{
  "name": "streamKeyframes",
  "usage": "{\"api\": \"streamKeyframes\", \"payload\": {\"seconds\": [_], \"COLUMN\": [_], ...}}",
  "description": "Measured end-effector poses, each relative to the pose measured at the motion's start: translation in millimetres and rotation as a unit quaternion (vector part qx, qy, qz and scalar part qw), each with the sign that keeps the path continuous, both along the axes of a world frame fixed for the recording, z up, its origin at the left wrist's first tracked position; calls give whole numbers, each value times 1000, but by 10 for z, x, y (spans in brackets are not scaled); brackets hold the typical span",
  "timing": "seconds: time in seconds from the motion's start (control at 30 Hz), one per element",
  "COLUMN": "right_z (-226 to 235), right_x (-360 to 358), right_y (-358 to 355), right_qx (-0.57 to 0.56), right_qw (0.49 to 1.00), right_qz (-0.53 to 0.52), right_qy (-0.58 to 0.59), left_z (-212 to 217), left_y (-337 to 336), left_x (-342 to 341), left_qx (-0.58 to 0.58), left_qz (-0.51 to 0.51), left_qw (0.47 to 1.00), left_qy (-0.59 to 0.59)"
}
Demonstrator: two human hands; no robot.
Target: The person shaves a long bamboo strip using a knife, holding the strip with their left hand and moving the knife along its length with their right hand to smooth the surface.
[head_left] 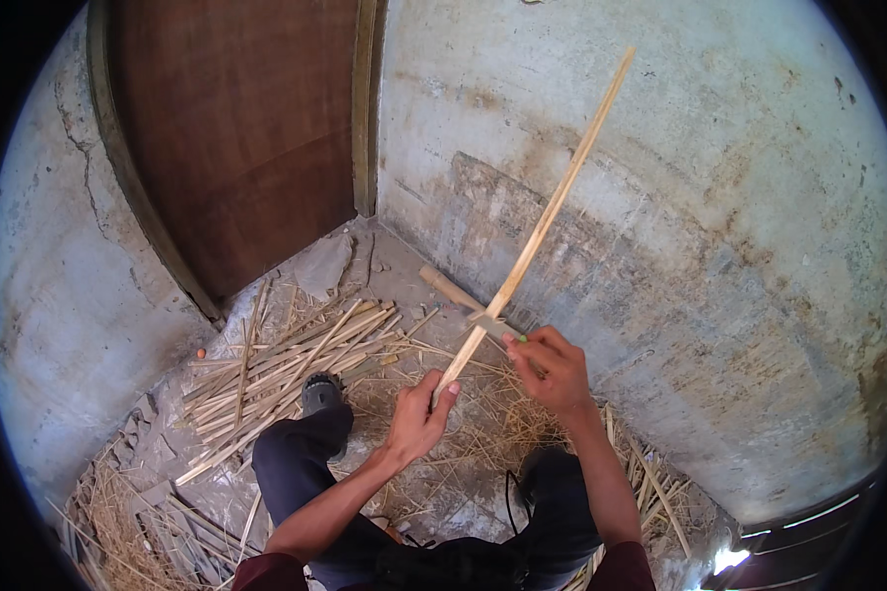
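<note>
My left hand (417, 419) is closed round the near end of a long, pale bamboo strip (554, 209). The strip slants up and away to the right, its far end narrow and in front of the wall. In my right hand (556, 374) is a knife, gripped by a handle of which only a bit of green shows between the fingers. The knife's blade (496, 327) lies across the strip, a short way beyond my left hand. A small curl of shaving appears where blade and strip meet.
A heap of split strips (286, 369) lies on the floor to the left, by my shoe (321, 394). More strips (660, 488) and shavings lie at right. Behind stand a brown door (232, 128) and a stained wall (719, 197). A thicker stick (445, 286) rests near the wall.
</note>
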State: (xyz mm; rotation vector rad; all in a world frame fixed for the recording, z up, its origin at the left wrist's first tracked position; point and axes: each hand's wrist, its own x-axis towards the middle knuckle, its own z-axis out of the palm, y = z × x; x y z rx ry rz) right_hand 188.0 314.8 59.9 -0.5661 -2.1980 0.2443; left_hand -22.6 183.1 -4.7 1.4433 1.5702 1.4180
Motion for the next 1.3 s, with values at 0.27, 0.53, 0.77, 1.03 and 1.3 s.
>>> {"api": "streamKeyframes", "payload": {"seconds": [0.27,0.53,0.77,1.03,1.3], "right_z": [118,55,-31,66,205], "right_x": [108,129,90,229,560], "right_y": [84,97,10,163,428], "right_qx": [21,20,-8,13,-135], "right_qw": [998,998,999,999,956], "right_qz": [-46,-45,34,-30,-158], "right_qy": [27,25,-9,6,208], "left_z": [-40,-36,-35,32,-43], "left_y": [9,-4,-28,-45,-3], "left_x": [48,70,58,108,70], "left_qx": [9,-2,6,-31,-13], "left_qz": [-15,-14,-10,-18,-34], "left_qw": [999,1000,999,999,999], "left_qy": [27,22,30,37,34]}}
